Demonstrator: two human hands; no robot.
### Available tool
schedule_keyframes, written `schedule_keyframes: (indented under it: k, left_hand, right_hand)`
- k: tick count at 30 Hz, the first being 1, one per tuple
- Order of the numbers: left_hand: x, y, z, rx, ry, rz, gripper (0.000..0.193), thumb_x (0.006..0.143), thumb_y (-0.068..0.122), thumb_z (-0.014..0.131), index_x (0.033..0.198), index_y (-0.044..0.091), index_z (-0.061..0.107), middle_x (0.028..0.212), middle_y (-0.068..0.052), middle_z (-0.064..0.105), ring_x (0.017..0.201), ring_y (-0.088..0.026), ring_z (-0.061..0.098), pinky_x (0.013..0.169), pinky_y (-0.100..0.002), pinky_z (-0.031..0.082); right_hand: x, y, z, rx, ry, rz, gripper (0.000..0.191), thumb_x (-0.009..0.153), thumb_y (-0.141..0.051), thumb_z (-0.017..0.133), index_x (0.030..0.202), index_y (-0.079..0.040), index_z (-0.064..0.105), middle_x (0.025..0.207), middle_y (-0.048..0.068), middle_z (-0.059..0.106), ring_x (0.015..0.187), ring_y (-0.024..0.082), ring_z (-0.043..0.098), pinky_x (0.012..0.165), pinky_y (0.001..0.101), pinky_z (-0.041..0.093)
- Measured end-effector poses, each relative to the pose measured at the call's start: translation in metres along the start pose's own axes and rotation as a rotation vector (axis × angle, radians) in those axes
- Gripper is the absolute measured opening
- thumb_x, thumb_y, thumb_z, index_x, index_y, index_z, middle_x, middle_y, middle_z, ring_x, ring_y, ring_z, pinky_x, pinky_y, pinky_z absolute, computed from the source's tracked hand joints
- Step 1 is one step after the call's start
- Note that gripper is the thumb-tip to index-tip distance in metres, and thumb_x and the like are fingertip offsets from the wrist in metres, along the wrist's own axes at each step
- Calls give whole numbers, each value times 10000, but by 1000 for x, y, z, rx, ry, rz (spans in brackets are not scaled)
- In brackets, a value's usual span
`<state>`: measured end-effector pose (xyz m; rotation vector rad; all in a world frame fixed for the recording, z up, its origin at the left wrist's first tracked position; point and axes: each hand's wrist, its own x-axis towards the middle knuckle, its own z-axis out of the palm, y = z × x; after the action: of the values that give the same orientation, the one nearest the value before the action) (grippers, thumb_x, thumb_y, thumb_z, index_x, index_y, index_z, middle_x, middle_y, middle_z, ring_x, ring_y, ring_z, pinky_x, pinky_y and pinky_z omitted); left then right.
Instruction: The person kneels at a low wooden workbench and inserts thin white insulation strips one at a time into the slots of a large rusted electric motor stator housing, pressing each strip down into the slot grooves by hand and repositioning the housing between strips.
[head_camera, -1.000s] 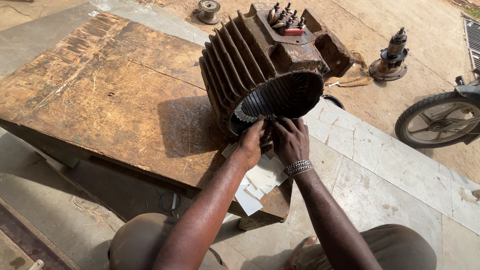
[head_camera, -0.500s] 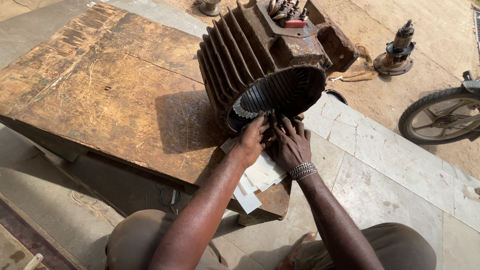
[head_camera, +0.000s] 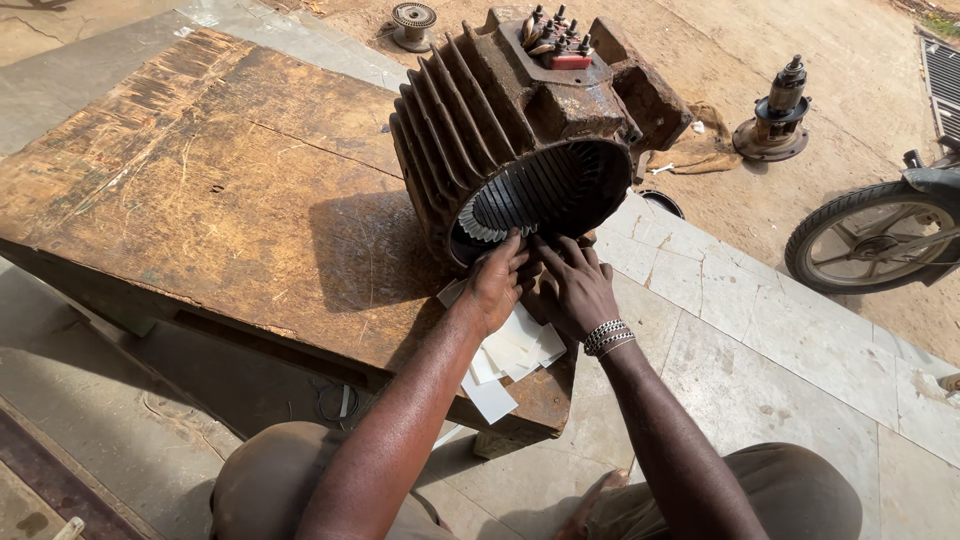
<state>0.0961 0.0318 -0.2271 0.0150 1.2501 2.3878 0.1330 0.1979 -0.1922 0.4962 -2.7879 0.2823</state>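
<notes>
A rusty finned motor housing (head_camera: 500, 120) lies on its side on a worn wooden table (head_camera: 200, 190), its slotted bore (head_camera: 545, 190) facing me. My left hand (head_camera: 497, 283) presses its fingertips against the lower rim of the bore, where white paper liners line the slots. My right hand (head_camera: 575, 285), with a metal bracelet at the wrist, rests beside it at the rim, fingers spread. Whether either hand pinches a liner is hidden. Several white paper strips (head_camera: 510, 360) lie on the table under both wrists.
A terminal block with bolts (head_camera: 550, 35) tops the housing. On the ground beyond stand a small motor part (head_camera: 778, 110), a round metal disc (head_camera: 413, 20) and a cloth (head_camera: 695, 150). A motorcycle wheel (head_camera: 880, 240) is at the right. My knees are below the table's edge.
The view has shifted slightly. Both hands stay at the lower rim of the bore, with only small finger movements.
</notes>
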Motion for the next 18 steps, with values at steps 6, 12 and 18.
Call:
schedule_keyframes:
  k: [6,12,18]
  left_hand:
    - [-10,19,-2,326,25,49,787,993,572,540,1544,24,416,1494,-237,524,1360,-271,520,1183,-447,417]
    - [-32,53,6,489,96,99,718,945,583,547,1497,126,498,1402,-98,627,1248,-192,593,1087,-422,452]
    - [-47,76,13,543,40,161,738,929,593,558,1480,103,538,1320,-68,708,1203,-186,635,1072,-398,467]
  right_hand:
    - [-11,3,-6,410,-63,152,550,867,-568,663,1218,-149,718,1274,81,633,1123,282,678,967,444,582]
    - [-11,-26,-3,131,-249,39,907,635,-826,790,1246,-159,723,1067,75,689,1087,286,655,1010,477,495]
    - [-13,-51,1,75,-190,115,678,663,-700,807,1085,-171,769,1125,41,696,1067,268,658,958,487,475]
